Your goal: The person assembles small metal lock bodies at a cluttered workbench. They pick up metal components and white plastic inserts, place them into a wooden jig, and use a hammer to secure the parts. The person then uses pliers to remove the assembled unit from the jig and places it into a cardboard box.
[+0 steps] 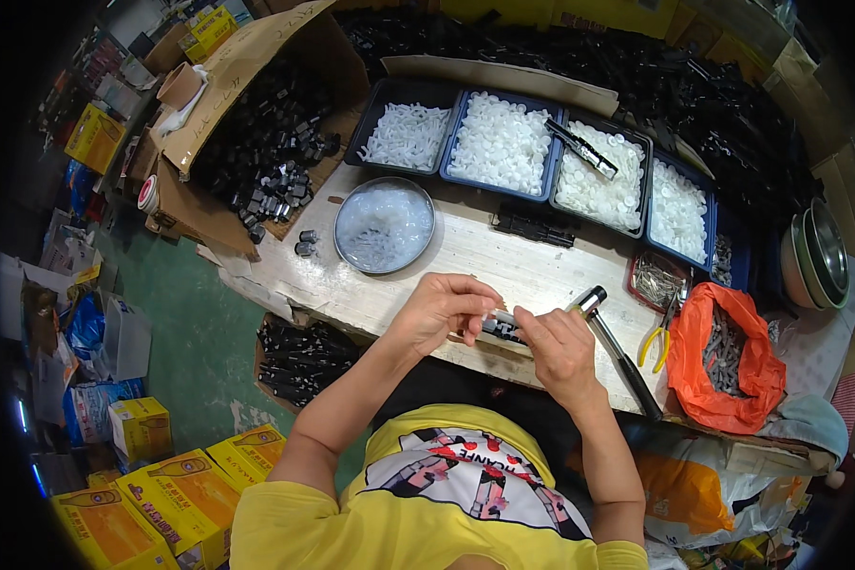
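Note:
Over the bench's front edge, my left hand (449, 312) pinches a small whitish part (496, 314) between thumb and fingertips. My right hand (560, 350) is closed beside it, its fingertips on a small black-and-silver part (502, 330) that my fingers partly cover. Both hands nearly meet there. A hammer (625, 359) with a black grip lies just right of my right hand. Beyond my left hand is a round metal bowl (431, 231) holding translucent pieces in what looks like liquid.
Trays of white plastic parts, including a blue tray (497, 186), line the back. A cardboard box (242, 62) of dark metal pieces stands left. Yellow-handled pliers (653, 349) and an orange bag (686, 350) of grey parts lie right. Yellow cartons (176, 484) fill the lower-left floor.

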Demonstrator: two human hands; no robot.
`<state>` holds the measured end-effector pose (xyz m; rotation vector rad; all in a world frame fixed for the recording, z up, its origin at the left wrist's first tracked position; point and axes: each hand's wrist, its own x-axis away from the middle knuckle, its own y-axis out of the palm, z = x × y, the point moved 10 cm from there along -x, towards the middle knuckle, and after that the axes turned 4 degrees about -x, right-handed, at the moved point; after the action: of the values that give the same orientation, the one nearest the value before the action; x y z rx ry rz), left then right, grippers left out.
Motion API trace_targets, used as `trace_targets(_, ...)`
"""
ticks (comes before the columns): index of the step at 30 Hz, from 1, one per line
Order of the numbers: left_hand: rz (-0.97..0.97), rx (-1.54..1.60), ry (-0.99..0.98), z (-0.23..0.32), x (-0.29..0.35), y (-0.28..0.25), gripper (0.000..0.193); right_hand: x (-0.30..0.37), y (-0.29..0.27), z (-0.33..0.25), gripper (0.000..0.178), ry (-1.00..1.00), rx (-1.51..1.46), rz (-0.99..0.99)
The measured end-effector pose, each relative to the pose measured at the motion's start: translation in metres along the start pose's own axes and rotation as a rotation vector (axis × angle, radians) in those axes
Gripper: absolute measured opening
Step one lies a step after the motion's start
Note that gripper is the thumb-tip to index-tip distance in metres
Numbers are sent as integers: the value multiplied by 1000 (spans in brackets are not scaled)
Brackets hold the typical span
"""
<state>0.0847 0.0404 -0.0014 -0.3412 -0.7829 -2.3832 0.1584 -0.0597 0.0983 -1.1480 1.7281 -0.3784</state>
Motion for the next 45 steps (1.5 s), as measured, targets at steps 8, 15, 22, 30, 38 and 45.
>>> trace_targets(8, 72, -208, 64, 7, 7, 13, 18, 64, 14, 66, 10, 865, -897, 46)
trace_targets(15, 143, -1219, 742, 21, 20, 48, 32, 113, 11, 95, 11, 1079, -958, 57)
trace_targets(22, 155, -1268, 672, 2, 11, 49, 32, 111, 16, 94, 10, 1073, -854, -13)
trace_targets(30, 168, -1246, 652, 1, 10, 47, 33, 106, 22, 93, 10, 1010, -772, -34)
trace_targets(38, 156, -1245, 754, 1, 16, 50, 14, 101, 19, 96, 10, 1060, -637, -97)
trace_targets(45, 134, -1253, 815, 3, 16, 53, 10, 115, 28, 116, 16, 1159, -601, -115)
